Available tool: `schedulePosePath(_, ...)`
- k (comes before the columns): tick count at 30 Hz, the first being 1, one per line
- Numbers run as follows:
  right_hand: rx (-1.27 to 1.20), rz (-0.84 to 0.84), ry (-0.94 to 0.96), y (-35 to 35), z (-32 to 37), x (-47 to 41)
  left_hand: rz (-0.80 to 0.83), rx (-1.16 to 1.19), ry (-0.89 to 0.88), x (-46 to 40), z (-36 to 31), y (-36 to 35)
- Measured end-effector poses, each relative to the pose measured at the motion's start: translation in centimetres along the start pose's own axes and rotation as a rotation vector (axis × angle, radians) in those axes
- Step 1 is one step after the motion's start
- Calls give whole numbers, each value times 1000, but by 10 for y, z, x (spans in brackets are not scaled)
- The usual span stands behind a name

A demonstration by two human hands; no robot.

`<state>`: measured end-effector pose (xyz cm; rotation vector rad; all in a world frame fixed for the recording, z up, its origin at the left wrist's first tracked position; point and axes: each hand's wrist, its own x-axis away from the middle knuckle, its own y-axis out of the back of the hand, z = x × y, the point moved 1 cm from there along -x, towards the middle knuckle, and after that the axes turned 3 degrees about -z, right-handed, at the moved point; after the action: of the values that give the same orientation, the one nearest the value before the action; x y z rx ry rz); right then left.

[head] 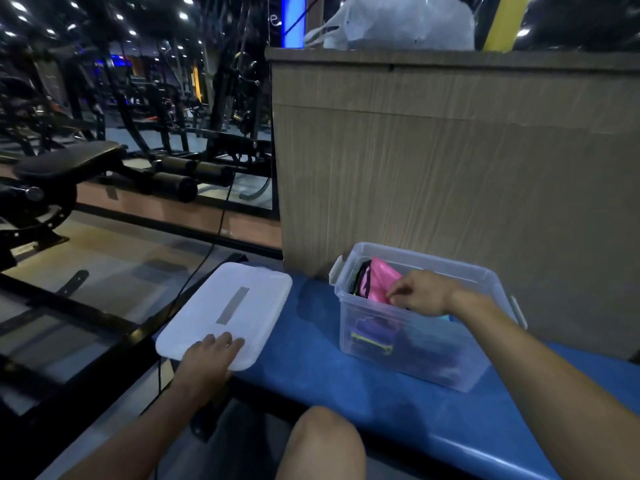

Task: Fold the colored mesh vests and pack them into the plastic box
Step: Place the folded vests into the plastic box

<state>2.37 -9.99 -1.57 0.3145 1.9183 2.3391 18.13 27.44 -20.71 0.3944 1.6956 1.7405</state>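
Note:
A clear plastic box (349, 308) stands on the blue padded bench (311, 368), right of centre. Inside it lie folded mesh vests: a pink one with black trim (375, 277) on top at the left, purple and dark ones (377, 332) showing through the front wall. My right hand (420, 292) reaches over the box rim, fingertips pinching the pink vest's edge. The white lid (239, 299) lies flat at the bench's left end, partly overhanging. My left hand (209, 358) grips its near edge, fingers on top.
A tall wooden counter (450, 150) rises right behind the box, with a plastic bag (391, 22) on top. Gym machines and a black bench pad (65, 161) fill the left. A black cable (207, 251) runs down by the lid. My knee (322, 441) is below the bench.

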Motion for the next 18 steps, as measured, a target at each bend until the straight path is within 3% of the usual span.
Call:
schedulePosePath(3, -25, -181, -14, 2, 1, 15, -166, -32, -48, -1, -5, 50)
schedulePosePath(6, -170, -384, -4, 4, 5, 25, -389, 22, 101, -8, -2, 123)
schedulePosePath(10, -370, -484, 14, 4, 16, 35, -693, 226, 133, -11, -22, 203)
schedulePosePath(12, -752, -552, -42, 10, 20, 46, -826, 321, 28, -8, -48, 229)
schedulePosePath(14, -1324, -630, -201, 23, 22, 67, -914, 415, -139, -6, -73, 242)
schedulePosePath(18, -2135, -642, -313, 44, -15, 118, -909, 605, -418, -17, -107, 231)
